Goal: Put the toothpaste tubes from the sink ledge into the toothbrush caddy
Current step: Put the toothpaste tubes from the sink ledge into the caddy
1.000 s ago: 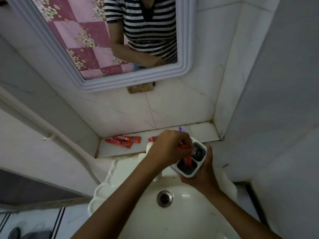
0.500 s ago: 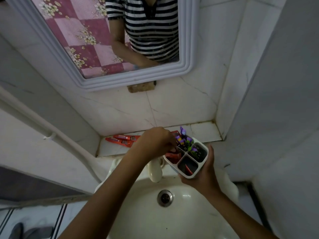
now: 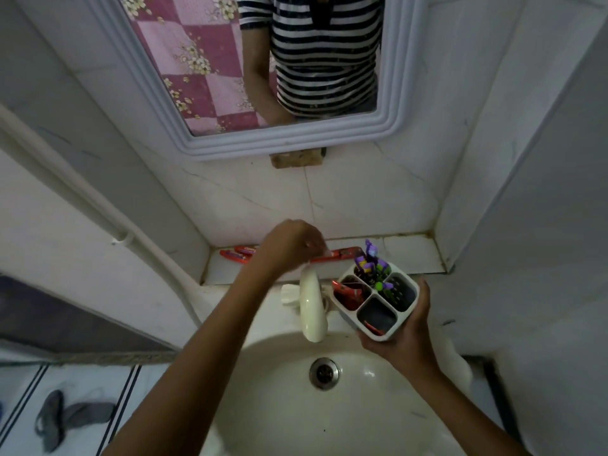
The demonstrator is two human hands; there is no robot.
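Now left hand [image 3: 289,245] pinches tube [image 3: 339,254].

The ledge [image 3: 408,255] at centre right of the frame lies bare behind the caddy [image 3: 375,299]. The white faucet [image 3: 312,307] stands between the left hand [image 3: 289,246] and the caddy. Low in the frame, the sink basin [image 3: 362,406] is open.

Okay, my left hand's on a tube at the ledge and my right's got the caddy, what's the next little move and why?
Probably lift the tube in your left hand across and drop it into the caddy your right hand holds just right of it. The near compartments have room. Two more tubes lie on the ledge for afterwards.
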